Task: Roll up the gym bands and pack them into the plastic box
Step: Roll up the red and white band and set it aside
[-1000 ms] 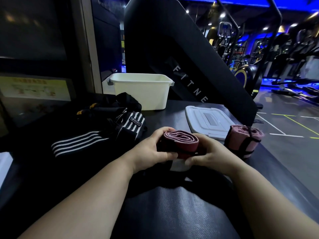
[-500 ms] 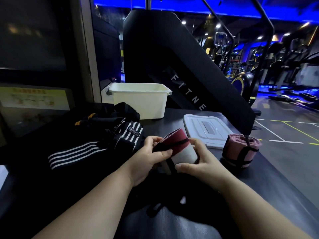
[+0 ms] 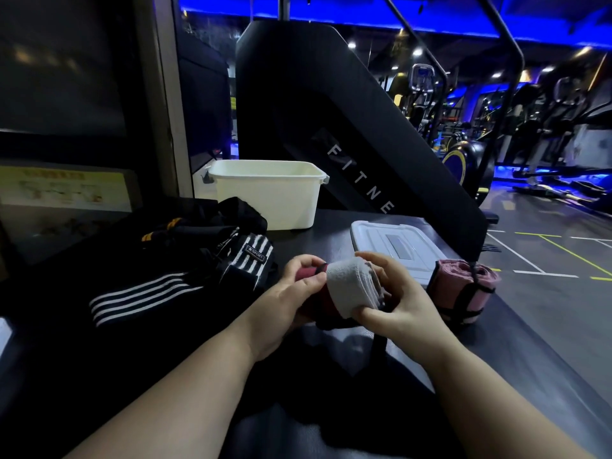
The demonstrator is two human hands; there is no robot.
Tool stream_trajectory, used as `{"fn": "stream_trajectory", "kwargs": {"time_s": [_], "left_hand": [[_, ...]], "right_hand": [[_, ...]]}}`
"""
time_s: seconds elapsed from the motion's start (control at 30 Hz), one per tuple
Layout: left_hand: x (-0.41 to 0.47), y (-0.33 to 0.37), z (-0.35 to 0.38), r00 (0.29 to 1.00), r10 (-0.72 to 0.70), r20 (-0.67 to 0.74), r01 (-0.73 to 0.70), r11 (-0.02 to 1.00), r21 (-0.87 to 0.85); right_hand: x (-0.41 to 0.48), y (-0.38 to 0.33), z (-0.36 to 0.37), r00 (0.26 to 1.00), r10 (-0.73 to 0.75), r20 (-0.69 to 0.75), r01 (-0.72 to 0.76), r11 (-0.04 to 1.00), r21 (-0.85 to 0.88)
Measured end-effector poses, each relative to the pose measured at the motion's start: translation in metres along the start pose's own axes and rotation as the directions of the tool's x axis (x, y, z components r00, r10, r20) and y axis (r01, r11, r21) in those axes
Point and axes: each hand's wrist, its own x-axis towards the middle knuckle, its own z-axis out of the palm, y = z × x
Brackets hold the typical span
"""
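Band roll [image 3: 347,289] gripped between my left hand [image 3: 294,293] and right hand [image 3: 397,299] above the desk [image 3: 331,223], box [image 3: 268,193] beyond.

"FITNE" on black panel [image 3: 331,111]; "SPORT" on striped band [image 3: 243,260]

i'm in a gym: cardio machines [image 3: 430,104] in rows under blue lights, a "fitne" panel [image 3: 361,180] ahead.

White plastic box [image 3: 265,197], pale grey lid [image 3: 394,243], pink rolled band [image 3: 458,289], black-and-white striped bands [image 3: 251,256]
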Motion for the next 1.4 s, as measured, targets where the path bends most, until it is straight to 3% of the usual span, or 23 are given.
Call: {"fn": "stream_trajectory", "kwargs": {"time_s": [0.1,0.27,0.47,0.67,0.87,1.0,1.17,1.33,1.4], "left_hand": [[0.000,-0.001,0.000,1.000,-0.020,-0.013,0.020,0.999,-0.026],[0.004,-0.004,-0.002,1.000,-0.005,-0.022,0.006,0.998,0.069],[0.004,-0.002,-0.009,0.999,0.020,-0.033,-0.008,0.947,0.321],[0.001,-0.001,-0.007,0.999,0.037,-0.039,-0.025,0.962,0.274],[0.004,-0.002,-0.009,0.992,0.078,-0.094,-0.047,0.955,0.291],[0.006,-0.002,-0.011,0.994,0.059,-0.089,-0.031,0.960,0.280],[0.004,-0.001,-0.012,0.990,0.062,-0.125,-0.004,0.909,0.418],[0.006,-0.007,-0.016,0.990,0.049,-0.134,0.013,0.905,0.425],[0.006,-0.007,-0.015,0.987,0.081,-0.141,-0.003,0.875,0.483]], "right_hand": [[0.000,-0.002,0.002,1.000,0.008,-0.020,-0.008,1.000,0.029],[0.000,-0.002,0.000,1.000,-0.012,-0.016,0.013,1.000,0.011],[0.003,0.002,-0.008,0.998,-0.016,-0.055,0.011,0.996,-0.088],[0.004,0.010,-0.012,0.999,-0.043,-0.026,0.037,0.979,-0.198],[0.009,0.012,-0.020,0.956,-0.276,-0.100,0.182,0.825,-0.535],[0.011,0.017,-0.015,0.931,-0.363,-0.045,0.253,0.728,-0.638],[0.008,0.019,-0.013,0.961,-0.273,-0.042,0.205,0.806,-0.556],[0.004,0.009,-0.012,0.999,-0.039,0.012,0.041,0.940,-0.340],[0.003,0.010,-0.010,0.998,0.037,0.041,-0.020,0.934,-0.357]]}}
